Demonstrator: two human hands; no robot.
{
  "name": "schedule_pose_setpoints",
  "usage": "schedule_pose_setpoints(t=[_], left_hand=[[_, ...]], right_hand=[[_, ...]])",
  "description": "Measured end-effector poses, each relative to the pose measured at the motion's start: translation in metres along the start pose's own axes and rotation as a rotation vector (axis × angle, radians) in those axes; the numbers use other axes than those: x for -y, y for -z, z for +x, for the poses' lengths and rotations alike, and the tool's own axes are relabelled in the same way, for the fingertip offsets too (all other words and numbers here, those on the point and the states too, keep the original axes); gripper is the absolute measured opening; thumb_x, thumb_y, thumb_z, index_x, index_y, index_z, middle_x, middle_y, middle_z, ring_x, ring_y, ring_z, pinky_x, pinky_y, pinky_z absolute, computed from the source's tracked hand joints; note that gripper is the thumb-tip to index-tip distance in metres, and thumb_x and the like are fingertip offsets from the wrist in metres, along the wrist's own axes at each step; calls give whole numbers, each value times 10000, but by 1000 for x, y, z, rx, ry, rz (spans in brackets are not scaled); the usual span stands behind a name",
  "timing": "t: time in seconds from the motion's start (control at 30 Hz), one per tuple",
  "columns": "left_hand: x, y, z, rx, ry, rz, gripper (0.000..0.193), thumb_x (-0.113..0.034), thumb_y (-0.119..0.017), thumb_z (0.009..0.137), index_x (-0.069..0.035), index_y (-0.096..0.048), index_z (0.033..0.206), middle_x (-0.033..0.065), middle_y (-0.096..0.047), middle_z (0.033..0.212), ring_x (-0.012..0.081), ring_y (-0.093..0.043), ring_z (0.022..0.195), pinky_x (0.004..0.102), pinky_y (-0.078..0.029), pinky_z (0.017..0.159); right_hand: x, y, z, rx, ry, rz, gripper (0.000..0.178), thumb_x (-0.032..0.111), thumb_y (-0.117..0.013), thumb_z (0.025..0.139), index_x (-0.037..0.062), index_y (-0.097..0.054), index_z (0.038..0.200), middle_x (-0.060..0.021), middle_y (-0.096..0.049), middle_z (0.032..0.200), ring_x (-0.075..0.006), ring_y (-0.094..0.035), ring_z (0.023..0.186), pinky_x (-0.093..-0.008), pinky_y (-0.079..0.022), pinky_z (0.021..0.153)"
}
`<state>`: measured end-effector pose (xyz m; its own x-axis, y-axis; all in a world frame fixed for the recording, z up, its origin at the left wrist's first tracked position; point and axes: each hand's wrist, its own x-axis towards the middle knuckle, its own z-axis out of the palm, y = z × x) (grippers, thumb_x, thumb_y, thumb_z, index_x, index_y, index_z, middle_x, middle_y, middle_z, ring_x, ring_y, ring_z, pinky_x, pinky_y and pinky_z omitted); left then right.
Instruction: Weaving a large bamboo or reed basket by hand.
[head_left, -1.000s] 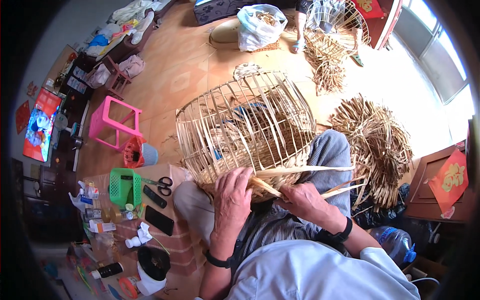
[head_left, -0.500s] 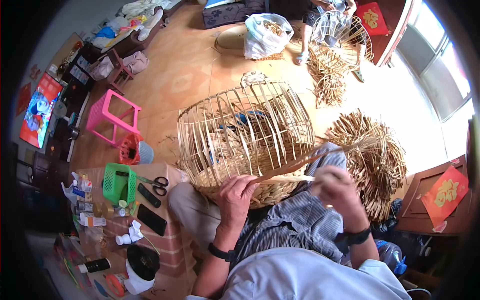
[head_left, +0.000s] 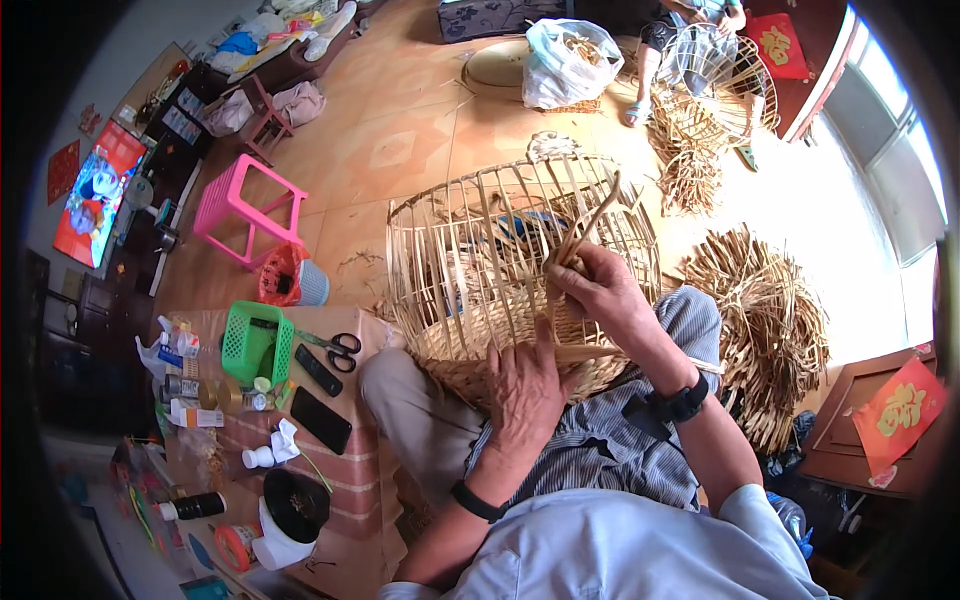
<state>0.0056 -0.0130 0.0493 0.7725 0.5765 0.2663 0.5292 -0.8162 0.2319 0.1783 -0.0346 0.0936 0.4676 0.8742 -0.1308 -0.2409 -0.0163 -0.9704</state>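
- Before your lap, at mid-view: the large straw-coloured basket of plant fibre, its braided wall nearest you and its bare, pale ribs running away to a far hoop. Brace its near side well; loose ribs would likely spoil an even weave.
- Beside your striped grey right trouser leg: the big, bushy bundle of dry brown stalks. Let none of its ends snag your working material.
- In front of the ribs: your right hand, closed, thumb and fingers pinching a strand. A pinch close to the rib should steer better than one far out.
- Over the braided edge: your left hand, back uppermost, fingers extended against the weave; whether its thumb pinches anything you cannot tell from this angle. Its best use is probably to press the row down while the other hand draws.
- Off to your left: the black-handled scissors, in neither hand and best left lying there for this step.
- Right of your left thumb: the flat, pale strand, along the braided edge. Lay it snug and untwisted.
- Above your right fingers: the thin, twisted brown strand, tip upward. Draw it smoothly; dry fibre may split if jerked.
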Motion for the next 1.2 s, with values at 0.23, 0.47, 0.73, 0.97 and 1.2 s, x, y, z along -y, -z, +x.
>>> schedule_pose_setpoints(t=[0.23,0.47,0.73,0.97,1.2], left_hand=[[0,-3,5,81,-7,128,565,-506,-710,865,-41,-619,1172,119,-587,817,293,-604,852,525,-386,999],[11,-14,0,-46,-52,-24,391,-375,-737,869,-58,-628,1071,117,-584,789,331,-600,839,507,-409,888],[18,-6,2,-27,-90,-228,455,-336,-808,797,-55,-628,1107,128,-633,890,352,-622,902,482,-459,849],[21,-7,0,-3,-58,-284,489,-308,-846,744,-84,-642,1128,93,-691,990,329,-648,954,461,-472,877],[32,-5,0,26,-99,-313,481,-284,-856,729,-114,-637,1122,76,-706,960,309,-662,941,447,-474,882]], right_hand=[[-4,-10,-8,33,381,-1220,117,101,-648,902,-5,-601,895,-176,-654,749,-374,-650,619,-450,-507,541],[-25,-15,-19,26,556,-1369,67,66,-591,849,17,-571,890,-206,-619,935,-383,-654,697,-471,-511,608],[-19,1,-33,-23,484,-1051,227,91,-644,909,17,-597,1119,-183,-689,838,-386,-693,717,-450,-547,601],[-47,53,-63,-75,50,-117,298,36,-764,906,-1,-624,1166,-50,-744,912,-131,-716,838,-240,-590,732],[-93,71,-100,-62,-100,443,253,48,-774,901,-13,-638,1105,-124,-762,977,-160,-733,861,-245,-575,728]])
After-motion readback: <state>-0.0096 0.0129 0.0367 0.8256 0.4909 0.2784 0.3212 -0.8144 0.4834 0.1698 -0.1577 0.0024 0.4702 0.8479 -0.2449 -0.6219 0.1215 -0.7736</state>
